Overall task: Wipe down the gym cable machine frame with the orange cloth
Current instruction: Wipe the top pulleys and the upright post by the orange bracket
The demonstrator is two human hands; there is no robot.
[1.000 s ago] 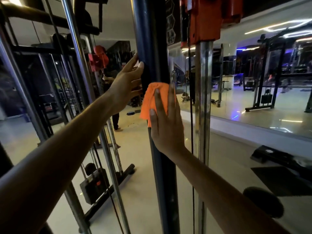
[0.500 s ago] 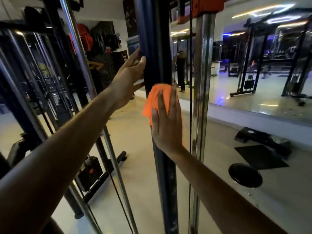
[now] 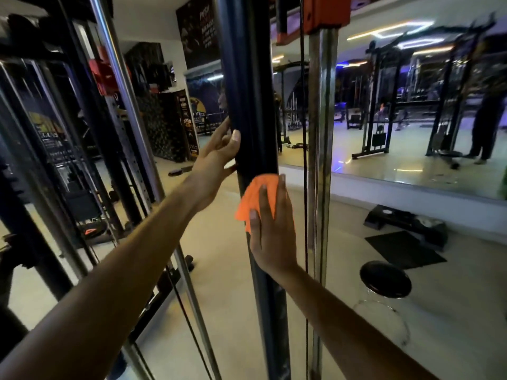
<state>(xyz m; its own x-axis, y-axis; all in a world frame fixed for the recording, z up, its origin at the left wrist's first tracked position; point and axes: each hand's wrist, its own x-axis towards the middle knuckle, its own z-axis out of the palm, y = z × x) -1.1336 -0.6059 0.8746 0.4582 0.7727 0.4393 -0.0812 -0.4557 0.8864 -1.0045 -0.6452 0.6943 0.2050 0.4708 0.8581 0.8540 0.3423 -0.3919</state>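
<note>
Orange cloth on the cable machine's dark upright post

The orange cloth (image 3: 256, 197) is bunched and pressed flat against the front of the dark blue-black frame post (image 3: 247, 91), which stands upright and runs the full height of the view; the cloth's creased left edge juts out past the post's left side.

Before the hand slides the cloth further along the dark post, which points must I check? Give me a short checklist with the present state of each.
1. Orange cloth lies between the right hand and the dark upright post: ok.
2. Right hand flat on the cloth, fingers straight: ok.
3. Left hand steadies the post above the cloth, fingers straight: ok.
4. Black cable beside the post is apart from the right hand: ok.
5. Post below the hand free of obstacles: ok as far as visible.
6. Dirt left on the post: cannot tell, the surface is dark.
</note>
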